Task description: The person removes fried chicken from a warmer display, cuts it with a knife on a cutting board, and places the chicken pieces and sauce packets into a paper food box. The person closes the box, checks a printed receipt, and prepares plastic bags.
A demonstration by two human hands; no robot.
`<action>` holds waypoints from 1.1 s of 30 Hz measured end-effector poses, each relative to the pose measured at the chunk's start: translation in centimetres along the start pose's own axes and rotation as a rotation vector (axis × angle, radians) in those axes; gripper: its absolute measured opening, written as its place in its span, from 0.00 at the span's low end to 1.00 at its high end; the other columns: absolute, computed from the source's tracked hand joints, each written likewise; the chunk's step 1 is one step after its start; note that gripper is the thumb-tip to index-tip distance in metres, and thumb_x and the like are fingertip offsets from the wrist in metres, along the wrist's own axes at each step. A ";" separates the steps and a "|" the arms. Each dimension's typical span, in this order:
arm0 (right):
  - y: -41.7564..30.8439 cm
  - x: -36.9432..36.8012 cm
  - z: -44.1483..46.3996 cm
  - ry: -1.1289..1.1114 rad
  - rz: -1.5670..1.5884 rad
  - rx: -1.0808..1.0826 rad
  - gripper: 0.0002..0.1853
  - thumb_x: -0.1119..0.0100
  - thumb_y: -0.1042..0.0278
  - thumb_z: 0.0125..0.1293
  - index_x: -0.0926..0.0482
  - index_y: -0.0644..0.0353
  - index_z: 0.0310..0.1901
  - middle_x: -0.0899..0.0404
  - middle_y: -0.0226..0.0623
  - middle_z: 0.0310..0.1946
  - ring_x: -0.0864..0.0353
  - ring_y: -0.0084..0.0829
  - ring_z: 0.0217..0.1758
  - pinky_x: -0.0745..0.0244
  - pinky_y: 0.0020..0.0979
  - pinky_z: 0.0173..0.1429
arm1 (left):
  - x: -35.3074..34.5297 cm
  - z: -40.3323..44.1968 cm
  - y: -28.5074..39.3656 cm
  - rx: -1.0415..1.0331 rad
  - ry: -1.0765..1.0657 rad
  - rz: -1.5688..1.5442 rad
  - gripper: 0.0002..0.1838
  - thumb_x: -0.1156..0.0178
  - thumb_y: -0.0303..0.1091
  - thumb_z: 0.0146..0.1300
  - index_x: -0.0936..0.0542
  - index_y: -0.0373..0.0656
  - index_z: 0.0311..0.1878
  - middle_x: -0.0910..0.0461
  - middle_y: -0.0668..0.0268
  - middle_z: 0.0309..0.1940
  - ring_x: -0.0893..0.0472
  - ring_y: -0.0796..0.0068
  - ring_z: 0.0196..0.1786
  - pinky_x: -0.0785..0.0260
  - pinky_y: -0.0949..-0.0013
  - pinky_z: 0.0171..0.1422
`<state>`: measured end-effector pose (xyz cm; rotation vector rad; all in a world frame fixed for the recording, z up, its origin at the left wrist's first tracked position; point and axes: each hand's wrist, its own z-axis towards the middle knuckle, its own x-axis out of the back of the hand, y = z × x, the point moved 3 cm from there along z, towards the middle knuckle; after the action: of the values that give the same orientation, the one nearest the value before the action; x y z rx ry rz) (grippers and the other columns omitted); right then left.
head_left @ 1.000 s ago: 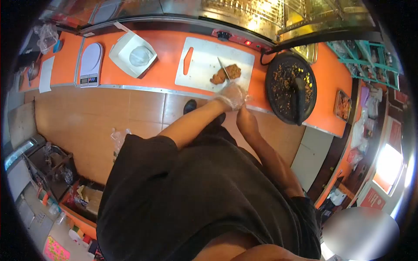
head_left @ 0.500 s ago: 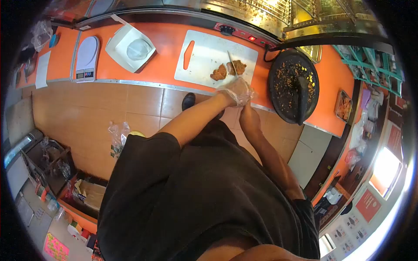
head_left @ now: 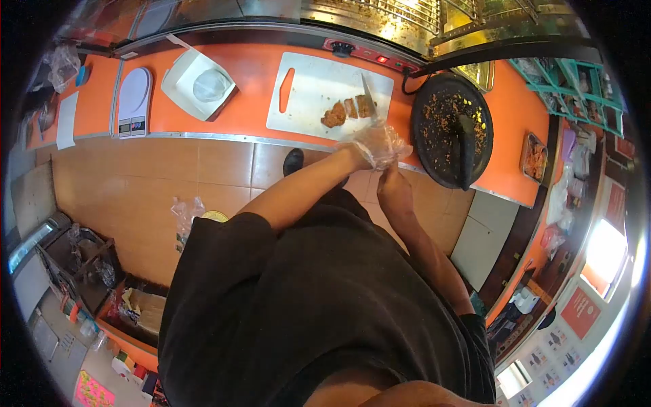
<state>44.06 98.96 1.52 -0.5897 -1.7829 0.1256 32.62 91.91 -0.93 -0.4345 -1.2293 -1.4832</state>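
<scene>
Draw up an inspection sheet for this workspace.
Surface: orange counter, with white cutting board on it.
Job's things: knife at the rightmost of the browned meat pieces on the board.
Clutter: scale; open white box holding a round item; black mortar with pestle; metal tray of food.
Hands: left hand in clear glove, near the meat, finger positions unclear; right hand closed, apparently on the knife, handle hidden.
Cables: black cable between red control panel and mortar.
Surroundings: lit cabinet behind, tiled floor below.
</scene>
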 end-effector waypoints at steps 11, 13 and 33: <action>0.7 0.1 2.5 -0.139 0.008 -0.095 0.18 0.57 0.72 0.66 0.36 0.68 0.56 0.22 0.62 0.32 0.22 0.61 0.37 0.29 0.57 0.42 | -3.1 0.8 -1.5 0.062 -0.273 0.053 0.04 0.41 0.33 0.51 0.23 0.49 0.32 0.21 0.64 0.25 0.18 0.62 0.32 0.29 0.55 0.35; 0.6 -0.5 1.3 -0.175 0.042 -0.090 0.17 0.57 0.72 0.66 0.35 0.67 0.56 0.22 0.62 0.32 0.22 0.61 0.36 0.30 0.57 0.42 | -2.5 0.8 -1.0 0.079 -0.184 0.050 0.06 0.42 0.35 0.51 0.21 0.50 0.34 0.20 0.64 0.25 0.18 0.61 0.32 0.29 0.55 0.35; -0.8 -3.7 0.7 -0.210 0.038 0.032 0.10 0.56 0.69 0.68 0.29 0.64 0.45 0.23 0.60 0.27 0.22 0.61 0.33 0.29 0.56 0.38 | -0.8 -4.8 -0.2 0.246 -0.006 0.104 0.09 0.43 0.40 0.58 0.22 0.47 0.26 0.23 0.61 0.23 0.21 0.56 0.30 0.31 0.53 0.34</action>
<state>43.85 96.78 -1.61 -0.6048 -1.9690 0.2494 34.31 88.19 -3.56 -0.3326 -1.3538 -1.2251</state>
